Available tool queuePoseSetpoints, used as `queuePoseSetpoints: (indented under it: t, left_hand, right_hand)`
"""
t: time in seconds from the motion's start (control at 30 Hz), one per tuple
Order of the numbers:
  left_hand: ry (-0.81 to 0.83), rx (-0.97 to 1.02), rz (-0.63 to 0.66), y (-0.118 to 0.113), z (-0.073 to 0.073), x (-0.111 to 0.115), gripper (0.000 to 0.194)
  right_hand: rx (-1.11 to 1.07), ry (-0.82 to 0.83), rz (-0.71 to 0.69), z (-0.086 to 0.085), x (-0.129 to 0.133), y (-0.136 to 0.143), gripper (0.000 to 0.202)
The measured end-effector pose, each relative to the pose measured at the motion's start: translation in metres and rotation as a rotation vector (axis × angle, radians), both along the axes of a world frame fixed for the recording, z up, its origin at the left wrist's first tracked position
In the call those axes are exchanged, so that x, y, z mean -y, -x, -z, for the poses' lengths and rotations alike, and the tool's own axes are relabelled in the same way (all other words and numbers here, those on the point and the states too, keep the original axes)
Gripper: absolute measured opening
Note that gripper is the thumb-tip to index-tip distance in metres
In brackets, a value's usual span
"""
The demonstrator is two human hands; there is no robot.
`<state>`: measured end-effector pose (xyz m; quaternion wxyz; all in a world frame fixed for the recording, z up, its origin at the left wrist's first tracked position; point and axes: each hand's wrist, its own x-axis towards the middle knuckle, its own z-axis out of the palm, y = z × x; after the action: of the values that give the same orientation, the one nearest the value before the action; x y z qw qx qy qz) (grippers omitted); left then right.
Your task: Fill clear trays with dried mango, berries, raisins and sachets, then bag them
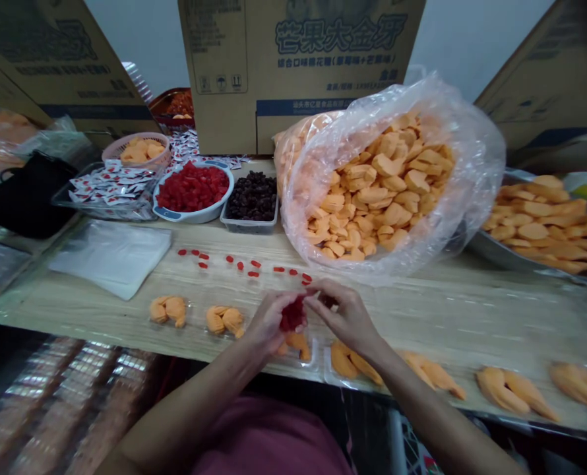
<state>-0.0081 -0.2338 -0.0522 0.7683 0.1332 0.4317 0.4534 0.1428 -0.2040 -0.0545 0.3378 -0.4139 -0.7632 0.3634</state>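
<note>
My left hand (268, 324) is cupped around a handful of small red candy pieces (292, 316). At the edge of that handful, my right hand (345, 313) has its thumb and fingertips pinched together; whatever is between them is too small to make out. Just beyond the hands, small groups of red candy pieces (241, 266) lie in a row on the table (471, 310). Along the near edge are clear plastic trays, each with orange marshmallow pieces (225, 320). One tray's orange marshmallows (298, 344) are partly hidden under my left hand.
Behind stand a bowl (194, 214) of red candy, a tub (248, 226) of dark raisin-like pieces, and a large open plastic bag (471, 165) of orange marshmallows. Clear plastic sheets (118, 254) lie left, near a tray of sachets (113, 185). A metal tray (516, 254) of marshmallows is right; cardboard boxes (303, 79) stand behind.
</note>
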Motion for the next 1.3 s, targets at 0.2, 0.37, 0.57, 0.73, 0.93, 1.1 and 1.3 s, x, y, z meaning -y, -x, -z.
queuePoseSetpoints:
  t: [0.2,0.37,0.57,0.73,0.93,1.1,1.3]
  left_hand:
    - [-0.027,-0.031,0.207,-0.02,-0.001,0.008,0.022]
    - [0.011,-0.032,0.201,-0.029,0.0,0.008,0.024]
    - [0.037,0.007,0.04,-0.031,0.001,0.002,0.014]
    - [0.113,0.069,0.007,-0.03,0.0,-0.002,0.014]
    - [0.192,0.149,-0.022,-0.036,-0.005,-0.002,0.023]
    - [0.22,0.151,-0.034,-0.049,-0.002,0.003,0.014]
    - [0.276,0.178,0.016,-0.059,-0.004,0.004,0.017]
  right_hand:
    - [-0.135,0.345,-0.004,-0.002,0.022,-0.022,0.011]
    - [-0.228,0.535,-0.07,0.01,0.017,-0.034,0.018]
    - [0.003,0.223,0.122,0.016,-0.014,-0.043,0.015]
    - [0.577,-0.179,0.112,0.022,-0.032,-0.041,0.018]
    - [0.407,-0.135,0.059,0.009,-0.016,-0.045,0.019]
    - [0.185,0.062,-0.043,-0.011,0.017,-0.055,0.012]
    - [-0.031,0.381,-0.031,-0.006,0.015,-0.07,0.01]
